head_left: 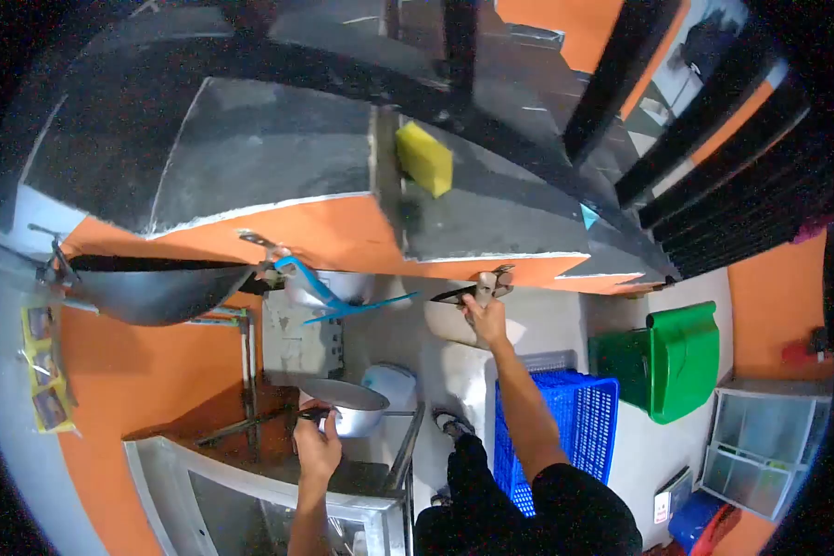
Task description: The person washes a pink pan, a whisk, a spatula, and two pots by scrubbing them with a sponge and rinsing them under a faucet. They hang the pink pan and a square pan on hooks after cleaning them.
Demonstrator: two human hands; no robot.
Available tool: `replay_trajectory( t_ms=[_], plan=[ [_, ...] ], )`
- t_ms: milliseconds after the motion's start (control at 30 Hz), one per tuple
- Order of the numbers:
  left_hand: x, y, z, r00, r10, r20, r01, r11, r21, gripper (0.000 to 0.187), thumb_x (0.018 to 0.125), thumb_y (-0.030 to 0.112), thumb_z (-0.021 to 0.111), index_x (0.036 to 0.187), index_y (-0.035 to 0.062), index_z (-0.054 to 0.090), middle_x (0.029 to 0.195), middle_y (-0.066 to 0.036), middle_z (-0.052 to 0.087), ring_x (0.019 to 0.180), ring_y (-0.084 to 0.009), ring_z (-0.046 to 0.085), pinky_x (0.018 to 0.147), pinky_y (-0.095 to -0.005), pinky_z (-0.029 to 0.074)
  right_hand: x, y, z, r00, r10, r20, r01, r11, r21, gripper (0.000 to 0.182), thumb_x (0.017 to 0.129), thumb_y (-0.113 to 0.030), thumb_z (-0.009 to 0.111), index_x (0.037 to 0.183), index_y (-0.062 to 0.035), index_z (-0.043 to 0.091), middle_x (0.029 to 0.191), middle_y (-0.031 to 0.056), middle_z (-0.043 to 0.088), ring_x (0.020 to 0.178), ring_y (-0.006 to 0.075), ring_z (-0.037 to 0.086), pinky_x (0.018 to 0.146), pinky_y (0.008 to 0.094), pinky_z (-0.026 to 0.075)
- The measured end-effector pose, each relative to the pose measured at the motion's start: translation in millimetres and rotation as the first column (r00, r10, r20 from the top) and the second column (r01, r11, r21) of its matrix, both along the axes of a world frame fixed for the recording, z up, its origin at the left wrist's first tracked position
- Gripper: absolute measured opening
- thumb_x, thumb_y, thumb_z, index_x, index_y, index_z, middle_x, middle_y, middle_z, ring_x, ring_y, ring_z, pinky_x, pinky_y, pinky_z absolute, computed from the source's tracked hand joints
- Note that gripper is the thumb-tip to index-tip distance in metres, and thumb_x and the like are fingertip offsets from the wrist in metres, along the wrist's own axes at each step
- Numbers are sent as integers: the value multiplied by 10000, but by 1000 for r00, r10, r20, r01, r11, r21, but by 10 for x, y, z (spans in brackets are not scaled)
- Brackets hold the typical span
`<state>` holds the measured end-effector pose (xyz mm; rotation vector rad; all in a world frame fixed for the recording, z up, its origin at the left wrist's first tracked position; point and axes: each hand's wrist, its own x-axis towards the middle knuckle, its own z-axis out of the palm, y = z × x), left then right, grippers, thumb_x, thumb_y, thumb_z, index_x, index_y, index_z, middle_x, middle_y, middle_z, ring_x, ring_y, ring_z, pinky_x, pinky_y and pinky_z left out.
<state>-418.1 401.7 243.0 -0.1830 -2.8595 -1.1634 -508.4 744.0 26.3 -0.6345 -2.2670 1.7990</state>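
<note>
Frying pan (347, 394) extended forward-right from left hand (317, 447), fingers closed round black handle (314, 413); right hand (486, 321) sat well apart at metal fitting (487, 280), grip unclear.

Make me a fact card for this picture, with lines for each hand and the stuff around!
Left hand: holding a grey pan
Right hand: up at a metal piece; its grip is hard to tell
On the dark ledge: a yellow block, maybe a sponge
Far left: a dark wok
Right side: blue crate, green bin
</note>
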Motion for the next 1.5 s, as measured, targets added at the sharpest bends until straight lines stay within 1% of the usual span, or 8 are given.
replay_trajectory(
  t_ms=[167,333,467,533,667,767,1200,1500],
  plan=[
    [84,-183,-48,983,117,144,-109,992,-62,195,797,16,575,981,-30,526,870,-204,597,819,-342,600,724,-377,467,-53,-7,334,1000,-23,18,18,969,248,414,800,-378,660,625,-5,610,561,64,595,538,126,531,533,324,432],
    [39,-186,143,991,135,5,-135,991,-2,203,798,19,569,980,-47,507,819,-205,571,763,-388,569,700,-414,456,-57,-216,471,962,-238,-132,271,810,520,489,805,-400,624,714,77,559,711,292,585,650,441,566,615,464,440],
    [-28,-253,79,971,223,85,-221,975,-28,266,795,22,573,1031,-56,478,877,-223,527,822,-413,521,746,-419,434,-8,-294,509,963,-212,-167,267,846,461,437,779,-325,659,937,59,526,825,273,581,751,403,558,672,464,437],
    [-142,-202,129,956,186,-226,-230,955,-188,354,795,20,572,1108,-73,435,979,-248,460,925,-427,462,809,-419,401,111,-596,896,937,-271,-218,347,778,523,431,761,-300,681,972,41,524,887,243,572,805,387,542,700,450,435],
    [-474,-69,541,975,203,-93,-217,960,-176,574,807,-9,542,1307,-83,270,1056,-250,418,973,-416,438,862,-429,380,20,-1527,2008,958,44,-284,25,972,235,515,706,-259,736,1076,3,492,990,179,528,879,342,503,745,417,424],
    [-670,50,816,976,175,-131,-191,974,-120,646,811,-19,535,1356,-68,192,1066,-239,420,961,-400,457,861,-417,399,-348,-1936,2319,864,309,-397,-16,805,593,446,744,-239,692,1071,-5,500,929,185,528,856,343,509,738,418,425],
    [-1137,486,634,993,38,-111,-69,954,-293,517,786,24,547,1246,-60,327,1105,-221,431,972,-413,522,784,-435,477,94,-1326,2763,852,421,-310,-255,852,457,281,832,-96,552,1082,22,502,819,217,524,764,379,515,644,406,408],
    [-1304,735,628,990,113,-86,-122,986,-113,557,788,97,578,1238,-90,308,1128,-270,416,958,-430,529,779,-463,499,109,-1124,2635,866,298,-403,-147,920,364,332,875,-132,534,1158,37,494,739,144,557,630,229,522,581,331,411]
  ],
)
